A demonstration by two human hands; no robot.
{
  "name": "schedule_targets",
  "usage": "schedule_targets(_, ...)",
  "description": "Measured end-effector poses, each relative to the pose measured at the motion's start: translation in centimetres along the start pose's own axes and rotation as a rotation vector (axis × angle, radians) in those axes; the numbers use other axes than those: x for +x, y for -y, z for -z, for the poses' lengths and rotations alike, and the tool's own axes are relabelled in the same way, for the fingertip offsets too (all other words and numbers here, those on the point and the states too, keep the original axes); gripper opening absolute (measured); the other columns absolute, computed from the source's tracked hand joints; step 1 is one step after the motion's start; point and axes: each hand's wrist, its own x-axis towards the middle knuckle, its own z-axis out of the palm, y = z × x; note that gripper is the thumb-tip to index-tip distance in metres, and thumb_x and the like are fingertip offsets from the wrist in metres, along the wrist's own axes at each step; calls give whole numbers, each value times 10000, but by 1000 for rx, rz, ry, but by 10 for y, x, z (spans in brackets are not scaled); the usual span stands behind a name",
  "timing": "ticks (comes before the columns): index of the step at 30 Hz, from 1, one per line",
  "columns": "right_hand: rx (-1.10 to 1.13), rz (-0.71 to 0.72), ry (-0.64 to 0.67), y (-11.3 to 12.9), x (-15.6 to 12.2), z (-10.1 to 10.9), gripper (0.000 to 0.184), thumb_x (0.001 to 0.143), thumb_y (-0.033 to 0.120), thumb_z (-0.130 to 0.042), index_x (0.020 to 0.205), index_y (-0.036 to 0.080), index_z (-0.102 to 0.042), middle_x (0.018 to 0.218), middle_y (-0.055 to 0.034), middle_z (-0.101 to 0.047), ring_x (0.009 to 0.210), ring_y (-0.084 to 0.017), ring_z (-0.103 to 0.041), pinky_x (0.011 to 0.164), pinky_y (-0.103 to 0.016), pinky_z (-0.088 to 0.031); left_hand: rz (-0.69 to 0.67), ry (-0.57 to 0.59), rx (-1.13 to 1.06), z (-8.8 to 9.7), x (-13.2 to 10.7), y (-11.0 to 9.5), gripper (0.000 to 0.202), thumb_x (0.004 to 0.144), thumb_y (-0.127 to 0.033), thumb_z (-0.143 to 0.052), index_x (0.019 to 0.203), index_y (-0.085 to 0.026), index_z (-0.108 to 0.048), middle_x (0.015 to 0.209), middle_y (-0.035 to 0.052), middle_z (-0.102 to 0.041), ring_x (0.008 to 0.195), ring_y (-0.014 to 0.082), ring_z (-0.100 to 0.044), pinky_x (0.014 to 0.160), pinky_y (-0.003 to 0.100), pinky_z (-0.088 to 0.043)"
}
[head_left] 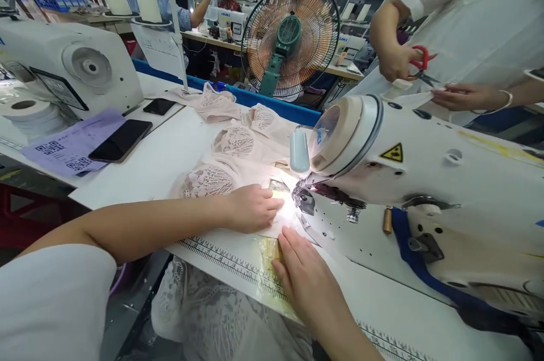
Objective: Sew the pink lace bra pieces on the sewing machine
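Note:
A pale pink lace bra piece (208,179) lies on the white sewing table, part of it under the lit needle area of a white sewing machine (408,162). My left hand (253,209) rests on this fabric just left of the needle, its fingers curled down and closed on the cloth. Nearer to me, my right hand (308,276) lies with its fingers stretched out flat, the fingertips at the fabric's near edge. Yellowish tape (268,253) on the table shows beside that hand. The needle tip itself is lost in the glare.
More lace bra pieces (238,141) trail behind. To the left are a black phone (121,140), a purple paper (76,143) and another sewing machine (80,66). A fan (289,38) stands beyond. At right, a co-worker's hands hold red scissors (420,60) and pale material.

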Motion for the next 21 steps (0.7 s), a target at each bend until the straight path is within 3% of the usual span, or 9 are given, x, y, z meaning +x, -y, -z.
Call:
schedule_targets(3, -2, 1, 30, -6, 7, -1, 463, 992, 334, -252, 1084, 79, -628, 1155, -144, -671, 1056, -264, -638, 883, -424, -541, -45, 40, -97, 1, 8, 8, 170, 864, -245, -532, 746, -155, -615, 958, 91, -661, 924, 204, -572, 761, 311, -447)
schedule_targets(7, -21, 14, -4, -12, 6, -6, 460, 992, 346, -265, 1105, 74, -618, 1185, -155, -654, 1095, -271, -615, 901, -429, -520, 2, 167, -206, 1, 17, 19, 127, 859, -234, -536, 853, -140, -622, 999, 100, -652, 858, 187, -596, 686, 285, -460)
schedule_targets(9, -23, 9, -19, -12, 5, -8, 446, 988, 342, -289, 1128, 61, -606, 1198, -164, -645, 1118, -279, -598, 912, -442, -508, 26, 194, -215, 0, 20, 21, 141, 863, -255, -539, 911, -153, -623, 1031, 101, -646, 898, 202, -594, 717, 297, -463)
schedule_targets(16, 21, -10, -95, -13, 6, -6, 391, 985, 310, -329, 1102, 62, -609, 1141, -156, -667, 1081, -250, -602, 936, -415, -476, 59, 212, -177, -3, 29, 19, 217, 892, -304, -509, 948, -120, -609, 1059, 139, -620, 958, 247, -576, 751, 334, -469)
schedule_targets(21, 57, -40, -82, -13, 6, -6, 364, 974, 295, -350, 1104, 74, -607, 1160, -155, -657, 1106, -253, -586, 959, -429, -456, 71, 192, -149, -8, 30, 19, 259, 908, -316, -484, 978, -99, -607, 1086, 154, -602, 944, 248, -574, 778, 348, -477)
